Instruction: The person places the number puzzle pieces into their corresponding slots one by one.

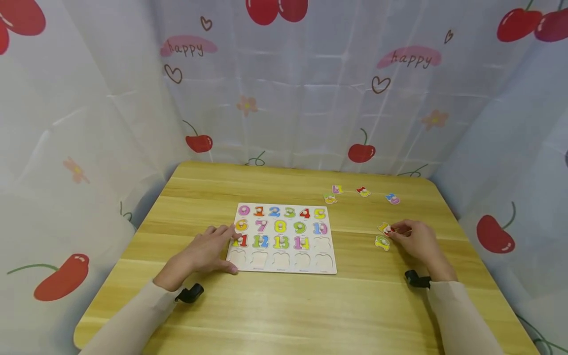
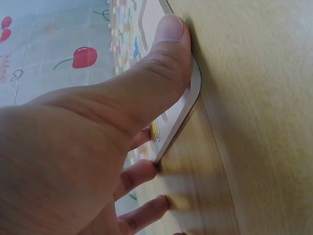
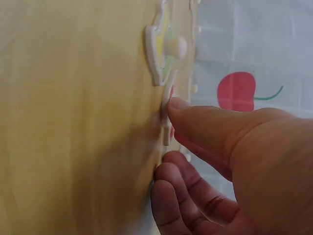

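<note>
The red-and-yellow piece (image 1: 382,228) is at the right of the surface (image 1: 284,310), well apart from the board. Its visible part runs slantwise, from far left to near right; fingers cover the remainder, so which way its numeral points cannot be told. The right hand (image 1: 417,242) pinches it between thumb and forefinger, the grip narrow. A green-and-yellow piece (image 1: 382,242) lies just beside it, on the near side.

The board (image 1: 291,254) lies flat left of these, long axis left to right, numerals upright to the person. Numbers 0 to 14 are seated; six recesses are bare, one ending the third row and five in the nearest row. The left hand (image 1: 208,251) is spread wide at the board's left edge, thumb on the near corner. Four further pieces (image 1: 363,192) lie beyond the board, toward the right. A cherry-patterned curtain (image 1: 284,74) encloses the surface.

The head view alone shows the full layout. The left wrist view adds the board's thickness and the thumb resting on its upper face. The right wrist view shows the pinched piece nearly edge-on and the pale knob (image 3: 176,47) on its neighbour; contact between pinched piece and surface cannot be confirmed.
</note>
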`<state>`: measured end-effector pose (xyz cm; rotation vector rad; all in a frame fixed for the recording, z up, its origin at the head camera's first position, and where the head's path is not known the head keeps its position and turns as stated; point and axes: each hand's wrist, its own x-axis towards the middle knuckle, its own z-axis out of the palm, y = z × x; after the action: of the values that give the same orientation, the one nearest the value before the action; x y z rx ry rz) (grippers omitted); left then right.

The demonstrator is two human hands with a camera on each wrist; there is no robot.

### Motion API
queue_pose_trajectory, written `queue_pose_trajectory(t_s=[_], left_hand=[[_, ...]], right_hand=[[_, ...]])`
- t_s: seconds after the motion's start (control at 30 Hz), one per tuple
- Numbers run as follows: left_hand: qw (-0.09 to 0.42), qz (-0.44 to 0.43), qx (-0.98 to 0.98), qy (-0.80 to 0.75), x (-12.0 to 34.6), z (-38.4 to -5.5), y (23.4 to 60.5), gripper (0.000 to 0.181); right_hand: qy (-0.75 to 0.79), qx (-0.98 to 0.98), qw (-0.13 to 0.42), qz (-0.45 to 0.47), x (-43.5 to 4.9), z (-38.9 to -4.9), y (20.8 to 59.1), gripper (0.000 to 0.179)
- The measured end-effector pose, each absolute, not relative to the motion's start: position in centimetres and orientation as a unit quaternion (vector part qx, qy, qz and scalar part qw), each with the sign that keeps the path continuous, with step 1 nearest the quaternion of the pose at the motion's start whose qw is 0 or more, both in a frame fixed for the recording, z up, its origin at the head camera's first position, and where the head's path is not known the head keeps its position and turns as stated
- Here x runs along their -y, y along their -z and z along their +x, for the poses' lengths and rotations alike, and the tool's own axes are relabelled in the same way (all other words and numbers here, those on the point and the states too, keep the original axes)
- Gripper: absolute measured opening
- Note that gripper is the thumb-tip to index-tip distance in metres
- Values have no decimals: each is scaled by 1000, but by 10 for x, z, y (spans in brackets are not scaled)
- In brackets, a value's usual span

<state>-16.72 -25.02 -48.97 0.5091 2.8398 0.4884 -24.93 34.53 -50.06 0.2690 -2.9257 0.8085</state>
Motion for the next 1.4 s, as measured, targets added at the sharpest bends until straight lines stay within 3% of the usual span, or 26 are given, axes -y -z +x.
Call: queue_pose_trajectory(t_s=[0.13,0.73,1.4], left_hand=[[108,170,-965,-168,251,-168,490,93],[109,167,-964,-174,249,-165,488,94],[108,172,-965,-163,249,-167,488,96]], right_hand=[[-265,959,52,85,-345,-251,505,22],[-259,962,53,68,-332,-257,506,27],[-275,943,54,178,-235,-231,492,5]])
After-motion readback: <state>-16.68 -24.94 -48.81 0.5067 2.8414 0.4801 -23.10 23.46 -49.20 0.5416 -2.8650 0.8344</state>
